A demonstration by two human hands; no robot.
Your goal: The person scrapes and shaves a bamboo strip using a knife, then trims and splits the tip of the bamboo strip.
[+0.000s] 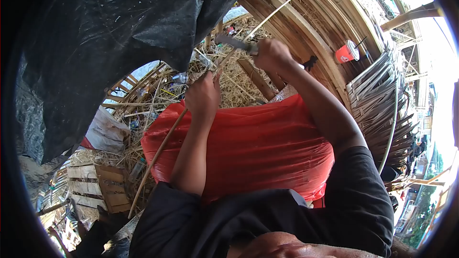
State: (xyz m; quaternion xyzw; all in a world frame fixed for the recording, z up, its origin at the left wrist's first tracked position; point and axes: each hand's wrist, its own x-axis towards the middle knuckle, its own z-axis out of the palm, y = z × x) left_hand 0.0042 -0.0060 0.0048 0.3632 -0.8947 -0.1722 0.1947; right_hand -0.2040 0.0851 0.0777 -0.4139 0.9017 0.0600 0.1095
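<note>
At the far left, a black plastic sheet (124,33) is seen hanging over the upper area, with a slatted wooden crate (98,186) and a crumpled white sack (107,129) noted below it. A long, thin stick (160,157) is found running diagonally from the lower left, through the left hand (203,94), to the wooden strips at upper right; its lower length is brown and its upper length pale. The fingers of the left hand are closed around the stick. Beneath and beside the forearms, a bulky form covered in red plastic (258,148) is observed, with loose straw (239,83) and litter scattered beyond it. A knife (236,43) is gripped in the right hand (273,56), its fingers closed around the handle; the dark blade is pointed left and slightly blurred, and is seen across the stick's line, though contact cannot be confirmed. Further right, long wooden strips (306,33) are stacked, with a red cup (345,52) with a lid and dark straw positioned by them. Dried leaves (382,100) are bundled below the cup.
</note>
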